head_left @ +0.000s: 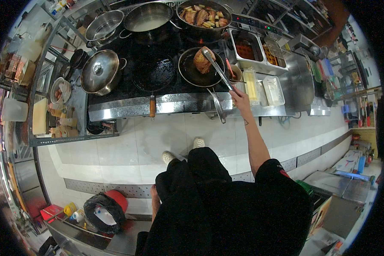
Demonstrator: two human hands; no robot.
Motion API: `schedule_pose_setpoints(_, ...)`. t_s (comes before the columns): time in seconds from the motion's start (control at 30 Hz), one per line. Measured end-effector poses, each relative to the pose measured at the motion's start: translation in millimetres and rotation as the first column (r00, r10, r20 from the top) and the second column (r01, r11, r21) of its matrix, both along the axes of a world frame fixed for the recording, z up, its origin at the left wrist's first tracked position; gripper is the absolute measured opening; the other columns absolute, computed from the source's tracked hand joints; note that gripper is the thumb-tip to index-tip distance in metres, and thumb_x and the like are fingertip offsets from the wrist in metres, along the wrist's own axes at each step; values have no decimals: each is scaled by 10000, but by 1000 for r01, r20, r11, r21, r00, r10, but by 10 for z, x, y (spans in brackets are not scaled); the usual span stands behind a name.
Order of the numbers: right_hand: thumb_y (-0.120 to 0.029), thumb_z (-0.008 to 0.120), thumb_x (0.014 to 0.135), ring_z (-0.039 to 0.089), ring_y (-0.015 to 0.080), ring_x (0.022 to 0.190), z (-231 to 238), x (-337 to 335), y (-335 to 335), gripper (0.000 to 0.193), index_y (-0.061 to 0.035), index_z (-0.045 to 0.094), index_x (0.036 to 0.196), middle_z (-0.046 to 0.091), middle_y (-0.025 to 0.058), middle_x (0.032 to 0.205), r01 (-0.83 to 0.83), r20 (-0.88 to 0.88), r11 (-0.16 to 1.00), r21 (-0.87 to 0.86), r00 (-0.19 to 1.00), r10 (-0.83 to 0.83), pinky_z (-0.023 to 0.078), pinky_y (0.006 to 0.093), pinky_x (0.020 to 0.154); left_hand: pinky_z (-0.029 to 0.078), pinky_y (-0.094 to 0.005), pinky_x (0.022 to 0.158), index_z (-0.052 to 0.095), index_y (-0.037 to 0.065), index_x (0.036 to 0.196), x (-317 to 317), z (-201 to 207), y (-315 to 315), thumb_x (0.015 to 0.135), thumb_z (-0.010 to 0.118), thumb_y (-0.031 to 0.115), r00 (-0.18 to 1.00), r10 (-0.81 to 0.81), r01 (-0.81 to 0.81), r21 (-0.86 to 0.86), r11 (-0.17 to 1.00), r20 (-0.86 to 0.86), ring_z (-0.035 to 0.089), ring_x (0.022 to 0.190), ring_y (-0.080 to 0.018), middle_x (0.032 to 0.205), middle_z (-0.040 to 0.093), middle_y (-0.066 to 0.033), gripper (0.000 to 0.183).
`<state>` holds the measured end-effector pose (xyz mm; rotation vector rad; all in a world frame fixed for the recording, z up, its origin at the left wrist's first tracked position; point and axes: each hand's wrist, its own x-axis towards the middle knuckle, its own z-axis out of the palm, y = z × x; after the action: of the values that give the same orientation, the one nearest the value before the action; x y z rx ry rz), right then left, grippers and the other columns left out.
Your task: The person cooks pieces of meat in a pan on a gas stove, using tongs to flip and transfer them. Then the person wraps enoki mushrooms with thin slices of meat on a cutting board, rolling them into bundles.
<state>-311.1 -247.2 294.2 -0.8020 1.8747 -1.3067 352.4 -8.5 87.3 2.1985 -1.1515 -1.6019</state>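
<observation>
My right hand (240,100) is closed round the handle end of long metal tongs (217,68). Their tips rest on a browned piece of meat (201,61), which stands tilted up in a dark frying pan (187,73) on the stove. The pan's metal handle (217,106) juts out over the stove's front edge. Down beside my body, my left hand (154,193) shows only in part. Dark clothing covers its fingers.
Behind the pan stands a pot of meat chunks and scallion pieces (204,18); a pot of pale liquid (151,22) is left of it. A lidded pot (99,70) sits farther left. Food wells (248,47) adjoin the stove's right side. A bagged bin (103,213) stands behind me.
</observation>
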Motion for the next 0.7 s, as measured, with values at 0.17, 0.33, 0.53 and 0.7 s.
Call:
schedule_pose_setpoints(0.17,-250,743,921,388,28,601,275,169,61,446,-69,659,1320,462,-85,691,10,173,999,-35,985,-3,275,216,526,537,-374,730,681,-60,1082,133,-95,66,884,644,168,988,35,-44,-59,997,-152,671,826,-210,922,731,-159,304)
schedule_pose_setpoints(0.33,-235,734,928,371,27,602,260,130,81,451,-66,646,1336,445,-87,690,13,133,999,-36,991,-8,260,217,525,532,-380,755,681,-58,1079,173,-387,192,891,633,189,918,205,-247,-87,965,-339,676,859,-222,937,734,-165,314)
schedule_pose_setpoints(0.53,-254,736,920,375,27,610,290,151,69,465,-70,646,1338,458,-77,692,0,128,1000,10,992,-1,279,222,533,529,-399,800,690,-43,1085,255,-616,246,952,504,276,910,241,-272,-48,961,-337,683,886,-238,946,735,-167,393)
schedule_pose_setpoints(0.7,-268,737,921,379,25,583,270,119,79,469,-86,645,1343,481,-80,696,9,80,1000,1,997,-9,275,218,510,525,-395,802,696,-43,1073,119,-469,234,979,429,311,849,337,-364,12,931,-406,682,898,-242,957,736,-170,453)
